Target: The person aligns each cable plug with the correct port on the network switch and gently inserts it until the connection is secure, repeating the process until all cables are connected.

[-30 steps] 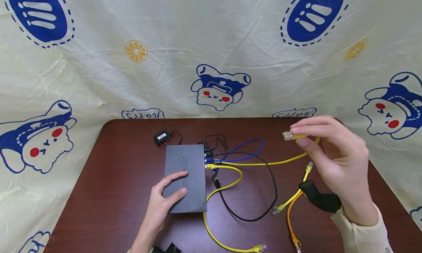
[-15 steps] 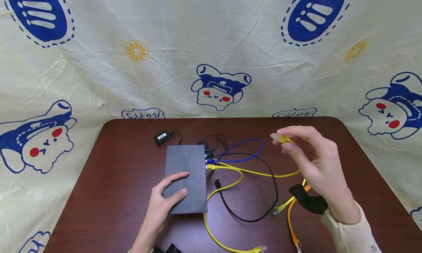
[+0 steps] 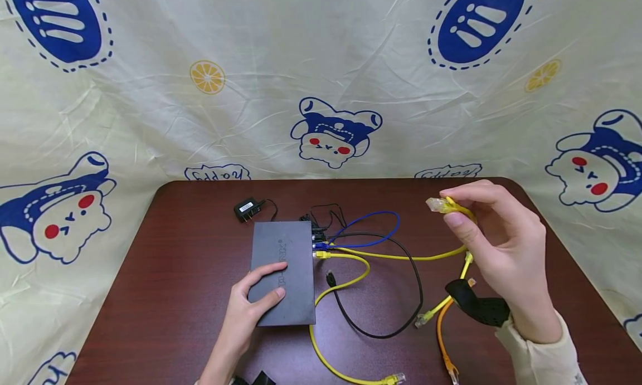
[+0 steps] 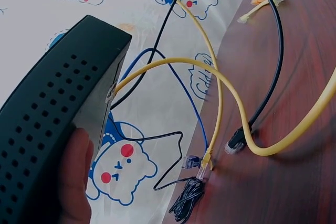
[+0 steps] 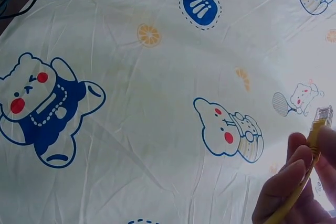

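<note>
My left hand grips a dark grey network switch, thumb and index finger over its top. In the left wrist view, the switch shows its perforated face, with part of my left hand along its edge. A yellow cable's plug sits at its right side. My right hand, raised over the right of the table, pinches the clear-ended plug of another yellow network cable. That plug points upward between thumb and fingers in the right wrist view.
A blue cable and a black cable loop right of the switch. A short yellow cable and an orange cable lie under the right wrist. A black power adapter lies behind. Patterned cloth hangs beyond the table.
My right hand has moved left and down with the yellow plug, then partway back right and up, turning the plug slightly. My left hand and the switch have stayed nearly still.
</note>
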Demonstrator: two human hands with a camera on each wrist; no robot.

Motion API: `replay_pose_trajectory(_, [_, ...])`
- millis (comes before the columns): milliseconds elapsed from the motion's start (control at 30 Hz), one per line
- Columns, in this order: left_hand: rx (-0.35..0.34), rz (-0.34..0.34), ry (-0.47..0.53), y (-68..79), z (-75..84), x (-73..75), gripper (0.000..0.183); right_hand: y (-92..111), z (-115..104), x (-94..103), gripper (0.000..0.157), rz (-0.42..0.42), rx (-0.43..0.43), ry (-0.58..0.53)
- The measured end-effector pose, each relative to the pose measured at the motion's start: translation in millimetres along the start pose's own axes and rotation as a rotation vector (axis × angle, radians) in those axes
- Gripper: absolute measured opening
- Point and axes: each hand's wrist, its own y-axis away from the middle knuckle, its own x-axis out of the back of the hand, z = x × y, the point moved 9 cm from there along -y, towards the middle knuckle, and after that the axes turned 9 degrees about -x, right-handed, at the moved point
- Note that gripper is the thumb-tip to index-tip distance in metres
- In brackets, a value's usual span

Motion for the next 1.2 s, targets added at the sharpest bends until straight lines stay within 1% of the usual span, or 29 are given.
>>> replay_pose_trajectory(133, [-0.004,-0.001,-0.009,0.0,0.8,-0.1,0.037,0,-1,-3.4,0.023,-0.002,-0.007,-0.03])
replay_pose_trajectory(267, [-0.008,-0.001,-0.009,0.2,1.9,-0.5,0.037,3,4,-11.3,0.022,-0.046,-0.018,0.022])
replay_pose_trajectory(433, [-0.001,-0.001,-0.002,0.8,3.1,-1.3,0.037,10,16,-23.4,0.022,-0.119,-0.017,0.084])
replay_pose_trajectory(500, [0.005,-0.002,0.003,1.0,3.5,-1.8,0.037,13,22,-27.9,0.02,-0.14,-0.033,0.099])
replay_pose_trajectory(633, [0.016,-0.003,0.018,1.2,4.2,-2.7,0.037,20,35,-34.0,0.019,-0.145,-0.062,0.175])
replay_pose_trajectory(733, [0.019,-0.005,0.025,1.1,5.0,-3.1,0.037,25,42,-38.3,0.02,-0.137,-0.059,0.235])
replay_pose_trajectory(800, [0.017,-0.006,0.027,1.0,5.6,-3.3,0.037,28,47,-41.8,0.02,-0.136,-0.059,0.255])
replay_pose_trajectory(867, [0.017,-0.007,0.029,0.9,6.0,-3.4,0.037,31,52,-45.8,0.015,-0.138,-0.073,0.258])
replay_pose_trajectory(900, [0.017,-0.009,0.03,0.9,6.1,-3.5,0.037,33,54,-47.7,0.015,-0.137,-0.083,0.268])
replay_pose_trajectory(933, [0.017,-0.009,0.029,0.9,6.2,-3.6,0.037,35,58,-49.6,0.018,-0.139,-0.1,0.274])
replay_pose_trajectory(1033, [0.019,-0.008,0.029,0.9,6.3,-3.7,0.037,40,68,-55.6,0.036,-0.152,-0.155,0.322])
replay_pose_trajectory(1133, [0.019,-0.008,0.028,1.0,6.5,-4.2,0.037,46,78,-61.4,0.038,-0.171,-0.194,0.351])
replay_pose_trajectory(1200, [0.018,-0.007,0.026,1.1,6.8,-4.4,0.037,50,83,-65.4,0.038,-0.181,-0.195,0.349])
